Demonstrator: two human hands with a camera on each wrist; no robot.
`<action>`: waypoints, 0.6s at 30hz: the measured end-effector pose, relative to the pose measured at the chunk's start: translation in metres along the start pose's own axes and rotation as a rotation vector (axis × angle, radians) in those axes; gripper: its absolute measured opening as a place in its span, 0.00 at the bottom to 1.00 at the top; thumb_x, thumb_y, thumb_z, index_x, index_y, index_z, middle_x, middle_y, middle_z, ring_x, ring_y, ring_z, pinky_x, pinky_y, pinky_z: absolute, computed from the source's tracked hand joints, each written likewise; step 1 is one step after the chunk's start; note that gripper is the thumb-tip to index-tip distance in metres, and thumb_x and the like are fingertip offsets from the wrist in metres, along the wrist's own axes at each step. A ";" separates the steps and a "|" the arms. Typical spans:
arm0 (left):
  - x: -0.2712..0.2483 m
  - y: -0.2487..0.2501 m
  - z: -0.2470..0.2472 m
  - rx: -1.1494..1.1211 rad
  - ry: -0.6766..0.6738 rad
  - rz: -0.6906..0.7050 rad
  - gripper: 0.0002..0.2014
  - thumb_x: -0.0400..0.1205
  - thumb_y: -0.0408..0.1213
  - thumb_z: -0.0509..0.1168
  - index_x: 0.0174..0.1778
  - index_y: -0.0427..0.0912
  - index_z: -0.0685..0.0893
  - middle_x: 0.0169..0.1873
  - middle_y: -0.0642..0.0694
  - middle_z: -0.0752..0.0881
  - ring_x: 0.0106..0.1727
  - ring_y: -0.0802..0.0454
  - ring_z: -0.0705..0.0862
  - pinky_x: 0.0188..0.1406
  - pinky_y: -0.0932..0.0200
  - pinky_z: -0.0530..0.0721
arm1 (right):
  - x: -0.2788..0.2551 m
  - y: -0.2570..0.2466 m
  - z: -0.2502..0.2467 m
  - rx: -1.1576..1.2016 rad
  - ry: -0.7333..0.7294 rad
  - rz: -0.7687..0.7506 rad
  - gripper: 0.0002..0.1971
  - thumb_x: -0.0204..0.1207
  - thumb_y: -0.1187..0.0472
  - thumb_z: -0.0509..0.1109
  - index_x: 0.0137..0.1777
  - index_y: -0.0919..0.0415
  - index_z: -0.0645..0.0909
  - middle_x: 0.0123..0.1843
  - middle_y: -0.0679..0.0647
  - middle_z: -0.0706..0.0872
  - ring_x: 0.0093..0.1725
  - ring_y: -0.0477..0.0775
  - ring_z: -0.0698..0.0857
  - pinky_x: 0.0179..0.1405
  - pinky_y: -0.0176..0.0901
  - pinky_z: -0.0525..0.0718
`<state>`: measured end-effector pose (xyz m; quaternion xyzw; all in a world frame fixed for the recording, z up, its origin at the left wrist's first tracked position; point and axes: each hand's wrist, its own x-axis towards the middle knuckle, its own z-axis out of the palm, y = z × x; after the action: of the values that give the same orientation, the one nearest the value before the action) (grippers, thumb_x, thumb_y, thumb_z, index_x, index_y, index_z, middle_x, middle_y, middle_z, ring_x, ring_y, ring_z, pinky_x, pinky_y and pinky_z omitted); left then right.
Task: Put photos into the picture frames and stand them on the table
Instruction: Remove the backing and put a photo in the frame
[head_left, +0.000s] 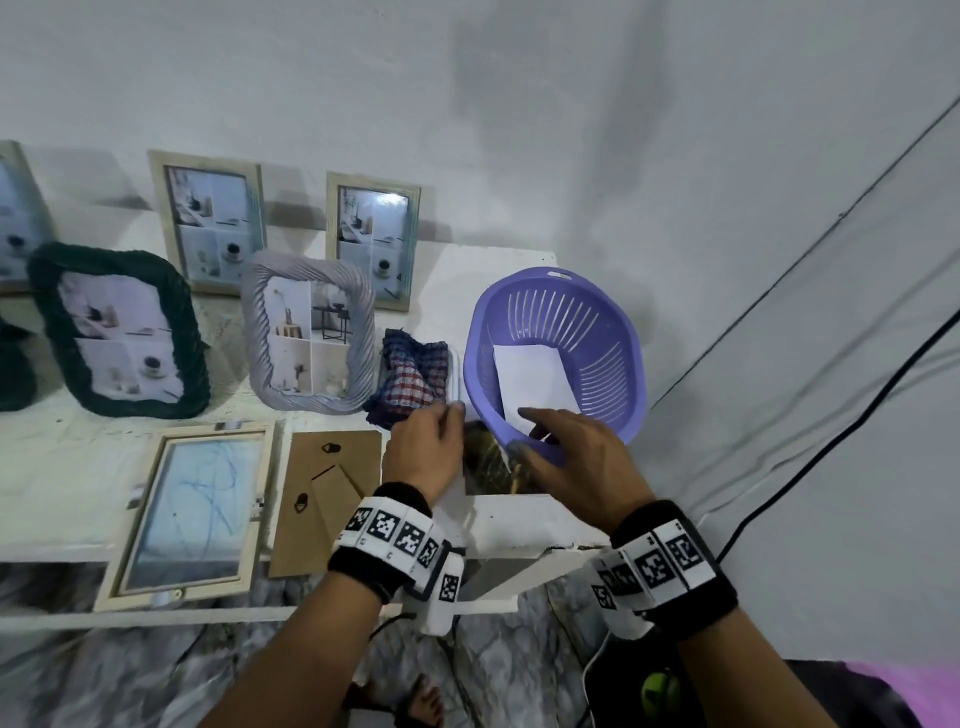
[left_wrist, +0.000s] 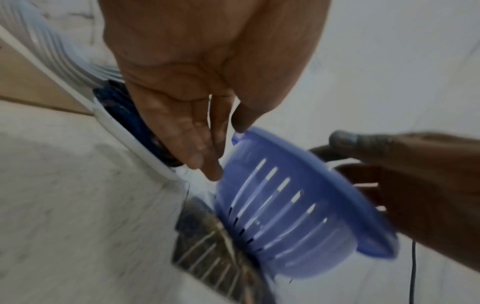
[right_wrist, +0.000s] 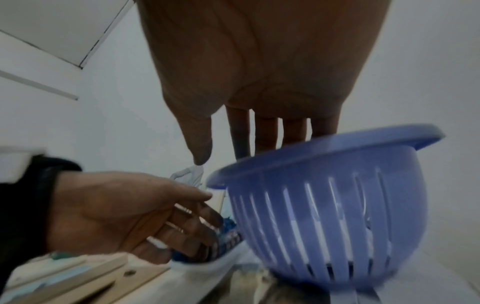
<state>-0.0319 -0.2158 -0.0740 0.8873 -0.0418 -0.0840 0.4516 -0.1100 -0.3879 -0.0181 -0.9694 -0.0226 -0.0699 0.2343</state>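
Photo (head_left: 530, 384) in purple basket (head_left: 621, 384), right hand (head_left: 576, 457) over rim, fingers straight

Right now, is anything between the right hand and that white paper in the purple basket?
Nothing visible. The right hand reaches over the near rim of the basket, and the white paper lies uncovered inside, just past its fingers.

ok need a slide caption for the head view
Both hands reach toward a purple basket holding white paper, beside an open frame.
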 end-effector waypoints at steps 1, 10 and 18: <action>0.000 0.002 -0.005 -0.112 0.002 0.010 0.21 0.86 0.54 0.55 0.33 0.47 0.79 0.33 0.44 0.86 0.39 0.40 0.87 0.36 0.51 0.81 | 0.006 0.000 -0.010 0.028 -0.025 0.024 0.21 0.77 0.46 0.70 0.66 0.55 0.83 0.47 0.50 0.89 0.44 0.54 0.86 0.46 0.49 0.84; -0.003 0.029 -0.016 -0.556 -0.065 -0.031 0.17 0.81 0.34 0.71 0.66 0.44 0.80 0.35 0.46 0.89 0.34 0.50 0.90 0.32 0.50 0.91 | 0.128 0.020 -0.057 -0.334 -0.325 0.114 0.24 0.78 0.50 0.70 0.73 0.54 0.76 0.64 0.54 0.86 0.64 0.57 0.82 0.61 0.46 0.77; -0.001 0.027 -0.016 -0.553 -0.070 -0.016 0.17 0.79 0.33 0.73 0.58 0.56 0.79 0.34 0.42 0.89 0.39 0.47 0.91 0.37 0.42 0.91 | 0.187 0.043 -0.002 -0.711 -0.687 0.059 0.49 0.58 0.37 0.82 0.78 0.51 0.69 0.73 0.55 0.77 0.70 0.61 0.78 0.65 0.54 0.77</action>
<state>-0.0302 -0.2191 -0.0425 0.7271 -0.0258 -0.1262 0.6743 0.0776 -0.4245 -0.0088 -0.9566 -0.0457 0.2568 -0.1302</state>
